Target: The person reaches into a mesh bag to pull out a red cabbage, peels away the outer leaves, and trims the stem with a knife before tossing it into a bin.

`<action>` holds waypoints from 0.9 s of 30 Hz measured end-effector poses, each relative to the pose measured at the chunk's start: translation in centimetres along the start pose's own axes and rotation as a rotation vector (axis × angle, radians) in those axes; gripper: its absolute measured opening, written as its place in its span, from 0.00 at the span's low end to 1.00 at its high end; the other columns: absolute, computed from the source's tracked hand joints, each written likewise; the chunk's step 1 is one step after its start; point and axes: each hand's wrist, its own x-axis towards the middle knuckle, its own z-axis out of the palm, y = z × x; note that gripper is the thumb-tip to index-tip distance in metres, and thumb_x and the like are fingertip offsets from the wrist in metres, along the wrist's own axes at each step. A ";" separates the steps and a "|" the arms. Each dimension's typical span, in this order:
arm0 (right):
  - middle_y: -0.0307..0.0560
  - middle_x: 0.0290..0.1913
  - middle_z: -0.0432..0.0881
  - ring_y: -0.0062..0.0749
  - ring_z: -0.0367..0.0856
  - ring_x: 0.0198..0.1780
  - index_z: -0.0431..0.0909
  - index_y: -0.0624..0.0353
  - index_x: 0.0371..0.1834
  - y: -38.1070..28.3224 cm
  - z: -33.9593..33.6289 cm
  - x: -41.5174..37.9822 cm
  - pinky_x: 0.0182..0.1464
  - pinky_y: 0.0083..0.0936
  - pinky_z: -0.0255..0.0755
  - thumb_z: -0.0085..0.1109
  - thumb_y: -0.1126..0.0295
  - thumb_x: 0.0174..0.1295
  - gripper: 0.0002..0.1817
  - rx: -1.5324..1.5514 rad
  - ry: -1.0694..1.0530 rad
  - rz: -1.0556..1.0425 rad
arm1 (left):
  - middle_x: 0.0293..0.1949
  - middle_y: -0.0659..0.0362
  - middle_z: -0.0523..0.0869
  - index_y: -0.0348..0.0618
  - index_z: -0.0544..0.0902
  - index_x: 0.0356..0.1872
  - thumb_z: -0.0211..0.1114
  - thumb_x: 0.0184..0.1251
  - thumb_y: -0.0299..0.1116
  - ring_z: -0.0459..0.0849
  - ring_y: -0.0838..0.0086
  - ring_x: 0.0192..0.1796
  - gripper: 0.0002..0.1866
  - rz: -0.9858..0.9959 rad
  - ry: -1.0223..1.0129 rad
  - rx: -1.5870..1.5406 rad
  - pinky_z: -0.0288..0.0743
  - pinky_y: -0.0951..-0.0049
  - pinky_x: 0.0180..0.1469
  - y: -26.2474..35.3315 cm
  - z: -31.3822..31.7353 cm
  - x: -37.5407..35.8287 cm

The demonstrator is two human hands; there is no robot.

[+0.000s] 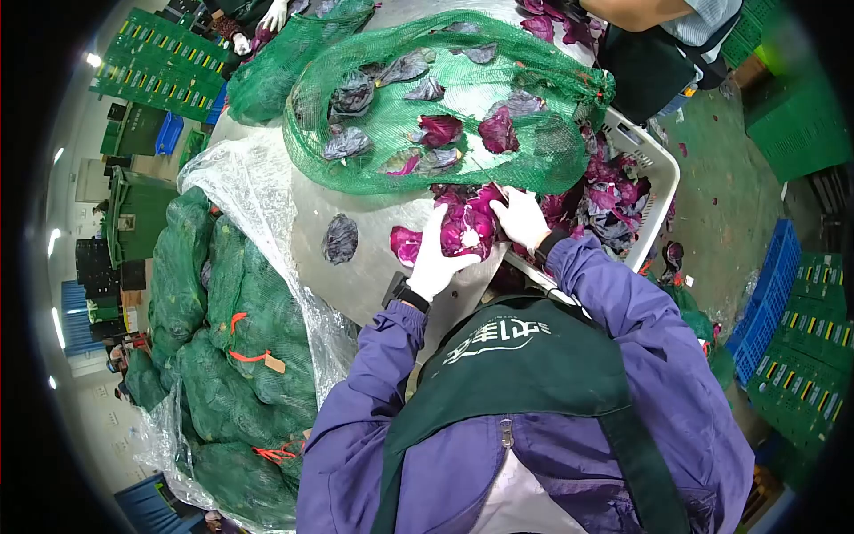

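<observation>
A purple-red cabbage point(467, 227) with a pale cut stem is at the metal table's near edge, in front of my body. My left hand point(436, 256), in a white glove, grips it from the left, thumb along the near side. At its right side is my right hand point(523, 219), also gloved, fingers closed near the leaves; a thin dark edge shows by the fingertips, too small to name. A loose red leaf point(406, 245) lies left of the cabbage. Beyond it, a green mesh bag point(382, 173) lies flat with several loose leaves on it.
A white crate point(663, 191) full of cabbage leaves stands at the right. A dark leaf point(340, 239) lies on the metal table point(311, 209). Filled green net sacks point(258, 311) are stacked at the left beside plastic sheeting point(258, 182). Co-workers' gloved hand point(274, 16) and arm point(640, 11) appear across the table.
</observation>
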 end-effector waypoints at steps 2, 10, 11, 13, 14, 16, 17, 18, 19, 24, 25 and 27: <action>0.64 0.38 0.83 0.58 0.82 0.43 0.74 0.64 0.48 -0.1 -0.1 -1.1 0.47 0.45 0.75 0.55 0.62 0.66 0.16 -0.004 -0.034 0.059 | 0.72 0.45 0.62 0.37 0.55 0.75 0.83 0.41 0.32 0.63 0.57 0.73 0.59 0.021 0.088 -0.180 0.59 0.59 0.74 -0.8 0.3 -0.5; 0.64 0.39 0.83 0.58 0.83 0.45 0.78 0.62 0.45 7.3 1.1 -3.4 0.47 0.44 0.76 0.54 0.61 0.66 0.15 0.146 0.042 0.100 | 0.66 0.49 0.68 0.40 0.58 0.72 0.83 0.44 0.34 0.69 0.60 0.68 0.54 0.010 0.258 0.109 0.65 0.60 0.70 0.8 1.8 -0.5; 0.62 0.47 0.83 0.58 0.82 0.48 0.76 0.62 0.50 5.9 -1.5 -2.8 0.49 0.44 0.76 0.55 0.58 0.67 0.18 0.101 0.037 0.360 | 0.66 0.49 0.68 0.40 0.58 0.72 0.83 0.44 0.34 0.69 0.60 0.68 0.54 0.016 0.263 0.113 0.65 0.60 0.70 0.7 1.3 -0.2; 0.61 0.55 0.79 0.57 0.82 0.50 0.71 0.62 0.59 6.4 -3.9 -2.9 0.50 0.43 0.76 0.56 0.53 0.67 0.26 -0.033 0.061 0.263 | 0.65 0.49 0.70 0.41 0.60 0.71 0.83 0.44 0.34 0.71 0.61 0.66 0.53 -0.017 0.226 0.021 0.67 0.61 0.68 0.2 1.1 -0.2; 0.61 0.56 0.78 0.57 0.82 0.50 0.68 0.61 0.63 4.5 -5.1 -3.5 0.50 0.44 0.76 0.56 0.52 0.68 0.29 -0.120 0.107 0.245 | 0.64 0.50 0.71 0.40 0.60 0.71 0.83 0.43 0.33 0.72 0.61 0.66 0.52 0.001 0.234 0.063 0.68 0.62 0.68 0.4 1.3 0.0; 0.61 0.58 0.77 0.55 0.82 0.51 0.65 0.58 0.70 0.4 -7.3 -4.4 0.51 0.44 0.76 0.53 0.54 0.71 0.29 -0.194 0.173 0.097 | 0.64 0.50 0.71 0.39 0.60 0.71 0.83 0.43 0.33 0.72 0.62 0.66 0.53 -0.020 0.209 0.036 0.68 0.62 0.68 0.1 1.3 0.8; 0.56 0.56 0.79 0.53 0.83 0.47 0.69 0.55 0.67 -0.2 -7.6 -4.6 0.49 0.41 0.78 0.49 0.59 0.73 0.22 -0.062 0.217 -0.160 | 0.64 0.50 0.71 0.39 0.60 0.71 0.83 0.42 0.32 0.72 0.62 0.66 0.53 -0.032 0.184 0.014 0.68 0.62 0.68 0.1 1.2 1.3; 0.53 0.53 0.81 0.51 0.84 0.45 0.72 0.53 0.65 -1.9 -8.5 -5.1 0.47 0.39 0.79 0.49 0.60 0.73 0.20 -0.069 0.041 -0.138 | 0.64 0.50 0.72 0.38 0.61 0.70 0.84 0.41 0.31 0.72 0.63 0.66 0.53 -0.031 0.167 -0.012 0.68 0.63 0.69 0.5 0.9 1.8; 0.51 0.50 0.82 0.49 0.85 0.43 0.74 0.52 0.62 -3.3 -9.1 -5.6 0.45 0.38 0.79 0.48 0.62 0.73 0.18 -0.076 -0.133 -0.115 | 0.64 0.50 0.72 0.38 0.61 0.70 0.84 0.41 0.31 0.72 0.63 0.66 0.53 -0.030 0.167 -0.012 0.68 0.63 0.69 1.0 0.6 2.0; 0.50 0.45 0.86 0.44 0.86 0.42 0.82 0.54 0.53 -3.6 -6.8 -6.3 0.45 0.34 0.80 0.51 0.64 0.70 0.14 -0.189 -0.169 -0.360 | 0.63 0.50 0.73 0.37 0.61 0.69 0.85 0.39 0.32 0.73 0.64 0.65 0.53 -0.086 0.057 -0.031 0.68 0.64 0.68 2.2 0.1 2.7; 0.50 0.45 0.86 0.44 0.86 0.42 0.82 0.54 0.53 -3.5 -6.7 -6.1 0.45 0.34 0.80 0.51 0.64 0.70 0.14 -0.186 -0.170 -0.361 | 0.63 0.50 0.73 0.36 0.61 0.70 0.85 0.39 0.32 0.73 0.64 0.64 0.54 -0.084 0.061 -0.007 0.69 0.64 0.68 1.9 0.0 2.7; 0.49 0.46 0.86 0.44 0.86 0.42 0.81 0.54 0.54 -3.2 -6.5 -5.8 0.45 0.34 0.80 0.50 0.64 0.70 0.15 -0.199 -0.190 -0.378 | 0.63 0.50 0.73 0.36 0.61 0.70 0.85 0.39 0.32 0.73 0.64 0.64 0.54 -0.091 0.045 -0.020 0.69 0.64 0.68 2.9 -0.1 2.7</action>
